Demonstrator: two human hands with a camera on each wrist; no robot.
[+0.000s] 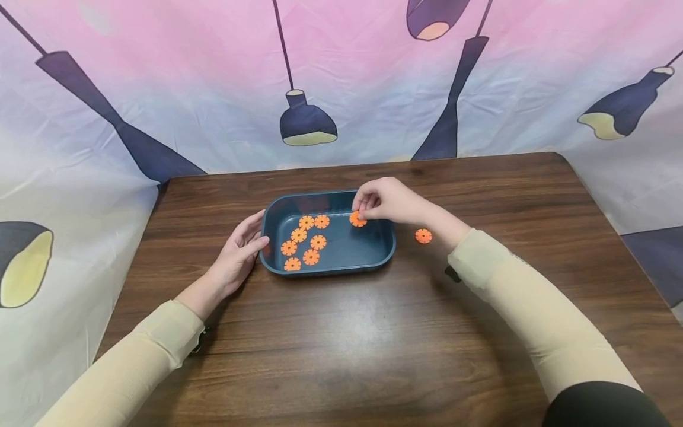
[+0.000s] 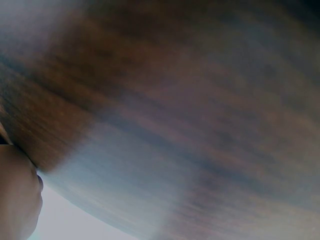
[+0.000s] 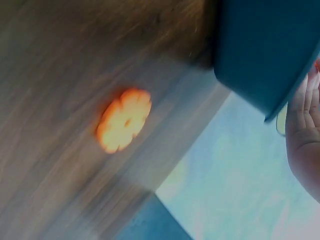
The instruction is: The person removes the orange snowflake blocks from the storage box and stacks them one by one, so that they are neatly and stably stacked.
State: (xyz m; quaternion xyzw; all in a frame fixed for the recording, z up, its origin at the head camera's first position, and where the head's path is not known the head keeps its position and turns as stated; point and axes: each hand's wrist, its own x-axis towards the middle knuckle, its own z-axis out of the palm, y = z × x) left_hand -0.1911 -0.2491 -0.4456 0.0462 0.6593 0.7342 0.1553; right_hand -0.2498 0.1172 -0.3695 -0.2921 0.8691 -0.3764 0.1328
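Observation:
A dark teal tray stands on the table with several orange notched discs lying flat in its left half. My left hand holds the tray's left end, thumb at the rim and fingers along the outer wall. Over the tray's right part, my right hand pinches one orange disc between thumb and fingertips. Another orange disc lies on the table just right of the tray, below the right wrist. In the right wrist view that loose disc appears large, beside the tray's outer wall.
The brown wooden table reaches a fabric backdrop printed with lamps, behind and at both sides. A dark piece shows at the right cuff. The left wrist view is mostly blurred tabletop.

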